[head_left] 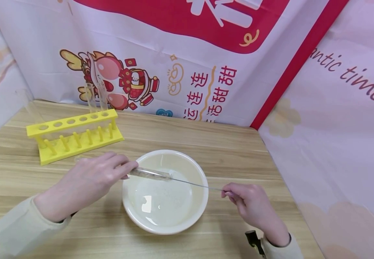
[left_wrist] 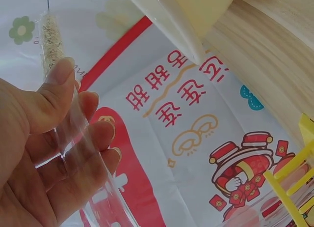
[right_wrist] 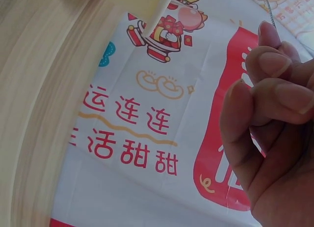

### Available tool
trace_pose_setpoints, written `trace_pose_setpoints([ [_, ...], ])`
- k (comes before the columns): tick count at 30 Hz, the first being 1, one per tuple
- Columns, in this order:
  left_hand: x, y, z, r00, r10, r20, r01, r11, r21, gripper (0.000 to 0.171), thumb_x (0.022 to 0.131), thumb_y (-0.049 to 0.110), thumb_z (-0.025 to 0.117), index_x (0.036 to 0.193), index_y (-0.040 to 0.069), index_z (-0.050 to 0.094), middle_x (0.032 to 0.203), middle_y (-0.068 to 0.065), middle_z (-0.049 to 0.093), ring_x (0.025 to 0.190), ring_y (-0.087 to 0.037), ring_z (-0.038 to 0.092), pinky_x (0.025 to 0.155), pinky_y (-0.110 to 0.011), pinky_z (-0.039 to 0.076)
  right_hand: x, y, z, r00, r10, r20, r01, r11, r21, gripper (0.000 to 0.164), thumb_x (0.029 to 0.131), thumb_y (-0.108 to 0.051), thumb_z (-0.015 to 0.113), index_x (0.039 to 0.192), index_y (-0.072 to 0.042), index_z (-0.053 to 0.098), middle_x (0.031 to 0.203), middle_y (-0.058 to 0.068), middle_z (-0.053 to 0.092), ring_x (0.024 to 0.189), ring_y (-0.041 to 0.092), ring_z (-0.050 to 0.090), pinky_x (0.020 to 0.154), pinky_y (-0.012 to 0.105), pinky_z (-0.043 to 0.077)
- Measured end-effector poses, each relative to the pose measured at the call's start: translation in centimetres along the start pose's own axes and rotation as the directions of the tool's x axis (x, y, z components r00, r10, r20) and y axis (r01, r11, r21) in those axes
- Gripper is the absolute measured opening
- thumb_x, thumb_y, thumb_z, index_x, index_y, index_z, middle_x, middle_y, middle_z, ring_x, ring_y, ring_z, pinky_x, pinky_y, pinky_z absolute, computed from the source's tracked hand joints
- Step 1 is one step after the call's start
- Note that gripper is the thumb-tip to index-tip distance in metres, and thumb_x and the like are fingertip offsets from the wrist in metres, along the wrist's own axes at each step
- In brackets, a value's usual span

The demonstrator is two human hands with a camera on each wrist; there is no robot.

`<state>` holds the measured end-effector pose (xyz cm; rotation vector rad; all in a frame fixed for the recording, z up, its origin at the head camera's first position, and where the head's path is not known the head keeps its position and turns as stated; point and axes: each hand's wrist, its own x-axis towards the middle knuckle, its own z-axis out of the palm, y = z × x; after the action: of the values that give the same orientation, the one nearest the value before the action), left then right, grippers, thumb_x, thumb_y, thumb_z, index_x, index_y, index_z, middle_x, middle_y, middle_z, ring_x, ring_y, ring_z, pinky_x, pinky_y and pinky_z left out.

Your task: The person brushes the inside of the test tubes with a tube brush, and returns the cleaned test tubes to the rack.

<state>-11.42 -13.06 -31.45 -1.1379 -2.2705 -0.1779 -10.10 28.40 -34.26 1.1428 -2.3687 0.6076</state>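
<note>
My left hand [head_left: 101, 176] grips a clear glass test tube [left_wrist: 81, 126], tilted over a white basin [head_left: 203, 201] of water. Its mouth points right, towards my other hand. Pale bristles of a test tube brush [left_wrist: 51, 42] sit inside the tube near the mouth. From there the brush's thin wire [head_left: 193, 183] runs out across the basin's rim. My right hand [head_left: 255, 203] pinches the far end of that wire with curled fingers, just right of the basin. In the right wrist view a short piece of twisted wire shows above the fingertips [right_wrist: 270, 35].
A yellow test tube rack [head_left: 72, 124] stands at the back left of the wooden table [head_left: 232, 151]. Several clear tubes stand upright in it, one test tube [head_left: 31, 108] at its left end. Printed cloth walls [head_left: 161, 39] close off the back and sides.
</note>
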Motion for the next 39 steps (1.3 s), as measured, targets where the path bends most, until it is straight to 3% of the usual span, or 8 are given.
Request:
trace_pose_setpoints([
  [7,-0.1,0.0,-0.2,0.999,-0.015,0.034,0.015,1.0,-0.002,0.045,0.07,0.0,0.084,0.113,0.009,0.073,0.095,-0.007,0.068,0.083,-0.023,0.066,0.052,-0.035,0.057,-0.2,0.1,-0.1,1.0,-0.003,0.002,0.003,1.0,0.01,0.017,0.099,-0.014,0.058,0.087,-0.016,0.069,0.076,-0.016,0.065,0.06,-0.008,0.051,0.056,0.016,0.048],
  [11,-0.2,0.0,-0.1,1.0,-0.011,0.022,0.011,1.0,0.0,0.042,0.073,0.001,0.082,0.113,0.009,0.072,0.095,-0.007,0.067,0.083,-0.023,0.066,0.05,-0.035,0.056,-0.3,0.0,-0.2,1.0,0.021,0.015,-0.021,1.0,0.011,0.013,0.092,-0.006,0.063,0.087,-0.015,0.07,0.077,-0.016,0.065,0.061,-0.007,0.051,0.057,0.016,0.048],
  [14,-0.3,0.1,-0.1,1.0,-0.01,0.013,0.01,1.0,0.0,0.039,0.076,0.002,0.079,0.113,0.008,0.072,0.096,-0.007,0.067,0.083,-0.023,0.066,0.049,-0.036,0.055,-0.4,-0.4,-0.3,0.999,0.05,0.019,-0.05,0.999,-0.008,0.015,0.098,-0.013,0.058,0.089,-0.014,0.071,0.081,-0.014,0.068,0.064,-0.005,0.055,0.059,0.017,0.05],
  [20,-0.6,0.2,-0.4,1.0,-0.018,0.017,0.018,1.0,-0.006,0.04,0.076,0.003,0.076,0.115,0.006,0.071,0.096,-0.008,0.068,0.085,-0.025,0.067,0.052,-0.039,0.057,-0.3,-1.7,-0.3,0.992,-0.034,-0.124,0.014,0.987,-0.161,0.034,0.107,-0.025,0.044,0.097,-0.007,0.071,0.082,-0.005,0.068,0.063,0.007,0.063,0.055,0.023,0.053],
  [23,-0.7,0.1,-0.4,1.0,-0.025,0.015,0.025,1.0,-0.015,0.039,0.076,0.004,0.075,0.115,0.005,0.071,0.096,-0.008,0.069,0.086,-0.026,0.067,0.053,-0.039,0.057,0.1,-2.1,-0.2,0.963,-0.176,-0.203,0.109,0.946,-0.305,0.03,0.106,-0.018,0.048,0.097,-0.002,0.071,0.075,0.0,0.063,0.056,0.011,0.058,0.047,0.022,0.05],
  [30,-0.7,0.2,-0.5,0.999,-0.019,0.035,0.021,0.997,-0.07,0.045,0.07,0.004,0.085,0.112,0.007,0.073,0.099,-0.006,0.07,0.087,-0.024,0.069,0.061,-0.041,0.059,0.5,-2.2,-0.3,0.865,-0.439,-0.242,0.225,0.772,-0.594,0.029,0.103,-0.011,0.051,0.089,0.003,0.072,0.07,0.01,0.065,0.051,0.022,0.059,0.039,0.029,0.049],
  [34,-0.7,0.3,-0.5,0.999,-0.004,0.036,0.006,0.997,-0.072,0.045,0.069,0.004,0.086,0.112,0.007,0.073,0.1,-0.006,0.07,0.087,-0.024,0.069,0.059,-0.039,0.059,0.5,-2.0,-0.2,0.851,-0.484,-0.204,0.269,0.734,-0.623,0.027,0.103,-0.007,0.05,0.09,0.004,0.071,0.071,0.011,0.064,0.052,0.022,0.059,0.041,0.029,0.05],
  [39,-0.8,0.4,-0.6,0.999,0.012,0.03,-0.01,0.998,-0.066,0.044,0.07,0.003,0.084,0.112,0.007,0.073,0.1,-0.006,0.07,0.087,-0.023,0.068,0.055,-0.037,0.058,0.8,-1.8,0.1,0.806,-0.547,-0.226,0.313,0.718,-0.622,0.028,0.102,-0.006,0.049,0.086,0.004,0.069,0.067,0.01,0.061,0.047,0.019,0.055,0.038,0.025,0.044],
])
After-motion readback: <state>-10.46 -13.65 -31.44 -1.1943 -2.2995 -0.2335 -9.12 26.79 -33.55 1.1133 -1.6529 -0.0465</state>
